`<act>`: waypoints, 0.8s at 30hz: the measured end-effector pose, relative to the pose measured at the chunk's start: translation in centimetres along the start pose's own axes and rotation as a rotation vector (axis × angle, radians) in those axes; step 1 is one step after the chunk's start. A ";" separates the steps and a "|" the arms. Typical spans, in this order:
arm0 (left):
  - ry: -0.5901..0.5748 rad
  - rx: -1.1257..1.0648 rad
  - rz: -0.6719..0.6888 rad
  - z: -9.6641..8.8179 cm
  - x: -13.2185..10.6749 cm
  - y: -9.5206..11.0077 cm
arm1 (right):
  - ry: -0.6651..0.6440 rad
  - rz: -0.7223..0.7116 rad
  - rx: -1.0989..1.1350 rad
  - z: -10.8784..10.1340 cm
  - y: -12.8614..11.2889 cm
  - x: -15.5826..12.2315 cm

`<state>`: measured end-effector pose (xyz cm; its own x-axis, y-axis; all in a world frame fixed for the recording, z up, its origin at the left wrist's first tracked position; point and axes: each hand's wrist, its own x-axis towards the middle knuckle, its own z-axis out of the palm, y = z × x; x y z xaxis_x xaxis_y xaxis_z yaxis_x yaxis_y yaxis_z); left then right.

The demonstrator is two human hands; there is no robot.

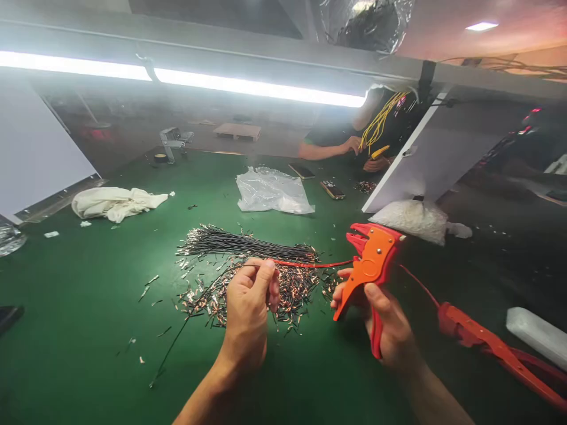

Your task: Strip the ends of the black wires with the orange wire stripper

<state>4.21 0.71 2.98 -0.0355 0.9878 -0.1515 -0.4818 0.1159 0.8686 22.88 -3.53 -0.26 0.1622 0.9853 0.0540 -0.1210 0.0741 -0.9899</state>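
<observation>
My left hand (250, 301) is closed, pinching a thin wire between thumb and forefinger. On its left a black length (170, 348) slants down over the table; on its right a red length (316, 265) runs to the tool. My right hand (385, 321) grips the handles of an orange and red wire stripper (371, 262), its jaws pointing up and left. A bundle of black wires (248, 245) with bared ends lies behind my left hand. Around and under that hand, short black and copper offcuts (292, 289) form a pile.
An orange-handled tool (482, 336) and a pale block (535, 333) lie at right. A clear plastic bag (272, 192), phones (332, 190), a white cloth (117, 203) and a stuffed bag (410, 218) sit farther back. A co-worker's hands (354, 144) hold yellow wires beside a white panel (411, 147).
</observation>
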 end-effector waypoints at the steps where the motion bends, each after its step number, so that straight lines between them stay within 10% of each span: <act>1: 0.001 -0.004 0.002 0.0 0.0 0.0 | 0.034 -0.015 -0.097 -0.1 0.1 0.2; 16: -0.011 -0.007 0.013 -0.1 0.1 -0.2 | 0.284 -0.015 -1.146 -1.5 0.4 1.3; 24: -0.010 0.006 0.010 -0.2 0.2 -0.5 | 0.158 -0.064 -1.724 -1.2 2.0 1.0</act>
<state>4.26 0.88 2.41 -0.0315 0.9900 -0.1376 -0.4762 0.1062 0.8729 23.98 -2.59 -2.33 0.2238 0.9565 0.1872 0.9729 -0.2308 0.0161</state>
